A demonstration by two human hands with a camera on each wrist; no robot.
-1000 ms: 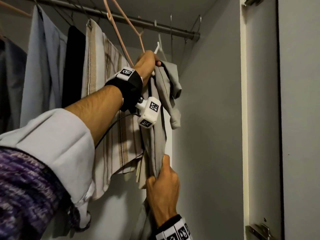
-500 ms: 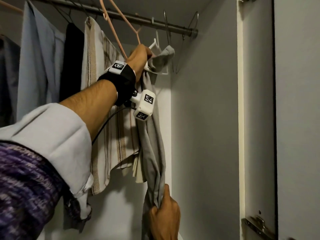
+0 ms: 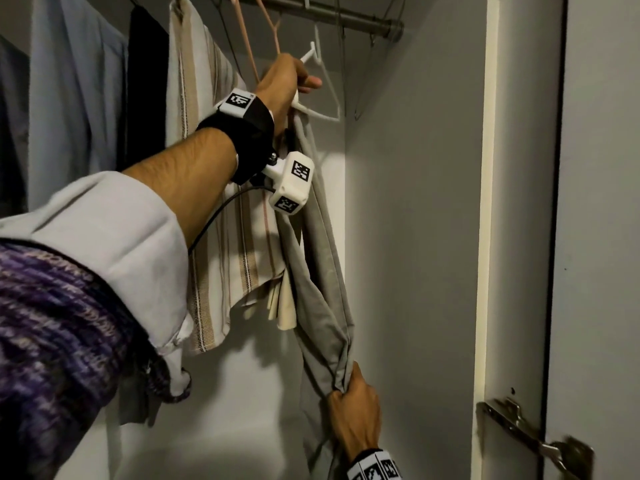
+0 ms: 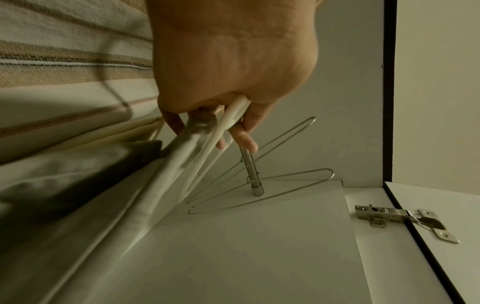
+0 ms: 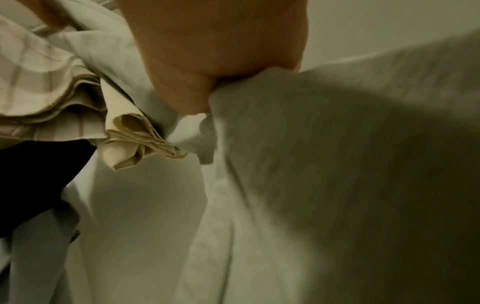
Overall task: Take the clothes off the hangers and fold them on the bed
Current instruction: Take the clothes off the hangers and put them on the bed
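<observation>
Left hand point(image 3: 282, 81) grips the white hanger point(image 3: 323, 98); below it, right hand point(image 3: 356, 415) clutches the grey garment point(image 3: 322, 271) hanging from the hanger.

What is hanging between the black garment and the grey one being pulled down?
A beige striped cloth hangs between the black garment and the grey garment, clearest in the head view.
</observation>
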